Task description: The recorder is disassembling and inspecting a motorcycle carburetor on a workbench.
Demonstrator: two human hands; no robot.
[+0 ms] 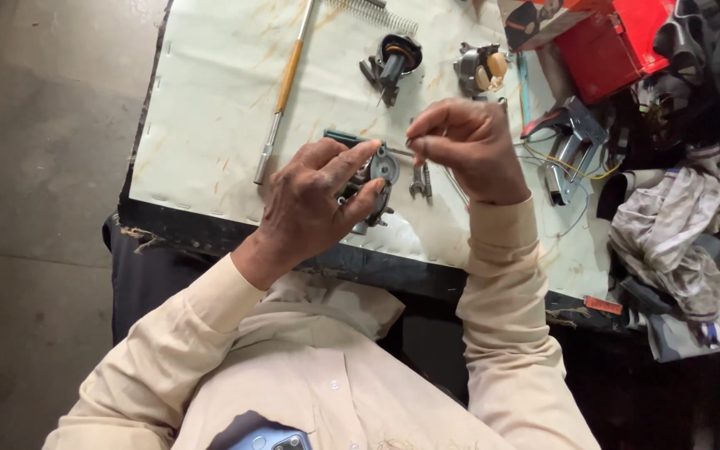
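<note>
Two hands at work over a pale tabletop (210, 125), items as follows:

- Left hand (310, 208): fingers (358, 155) closed around a small grey metal part (377, 179), lifted just above the near edge, seemingly to steady it and turn its round face toward the other hand.
- Right hand (472, 142): fingertips pinched on something thin and small, too fine to identify, held just beside the part.
- Metal part: dull grey casting, round disc face, dark recesses, partly hidden by fingers.
- Small spanner (420, 182): flat on tabletop, below right hand.
- Long rod (285, 83): yellow mid-section, lying apart at left.
- Two similar assemblies (393, 62), (481, 68): set aside at far edge.
- Rag (668, 225), red box (610, 42): right margin.
</note>
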